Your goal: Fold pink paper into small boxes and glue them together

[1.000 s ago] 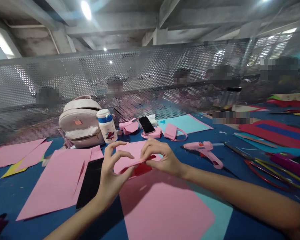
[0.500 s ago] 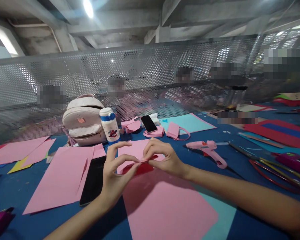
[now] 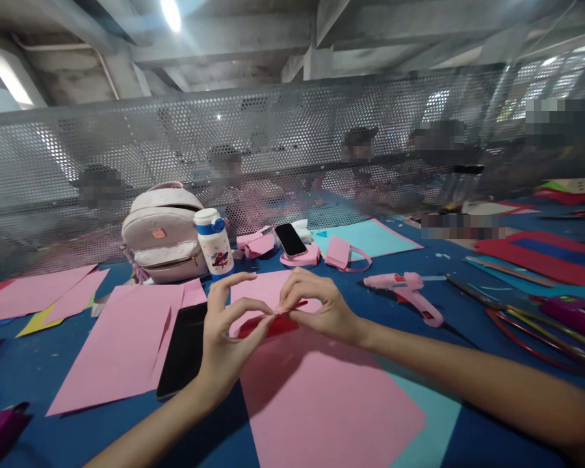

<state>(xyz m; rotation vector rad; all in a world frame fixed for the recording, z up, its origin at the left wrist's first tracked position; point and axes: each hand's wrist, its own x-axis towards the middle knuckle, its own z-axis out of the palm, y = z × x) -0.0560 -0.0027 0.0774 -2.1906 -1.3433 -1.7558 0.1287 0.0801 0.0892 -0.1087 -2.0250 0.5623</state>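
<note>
Thumb and forefinger of my left hand (image 3: 231, 328) pinch the edge of a small folded red paper piece (image 3: 273, 327). Its other fingers are curved and held apart. My right hand (image 3: 316, 302) pinches the same edge, its fingertips meeting those of the left; they partly hide the piece. Pink shows at the pinched edge. Below both hands lies a large pink paper sheet (image 3: 331, 403), over a light blue sheet (image 3: 431, 416). Beside my left wrist is a black tablet-like slab (image 3: 182, 351), partly on pink sheets (image 3: 112, 344).
A pink glue gun (image 3: 404, 289) and scissors (image 3: 521, 325) lie to the right. Behind my hands are a white backpack (image 3: 163, 231), a bottle (image 3: 214, 244), a phone (image 3: 290, 240) and a small pink paper bag (image 3: 338, 252). A perforated metal screen (image 3: 283, 156) stands beyond, with people behind it.
Both hands keep the same pinch on the red paper piece, almost still. The view has shifted very slightly.
</note>
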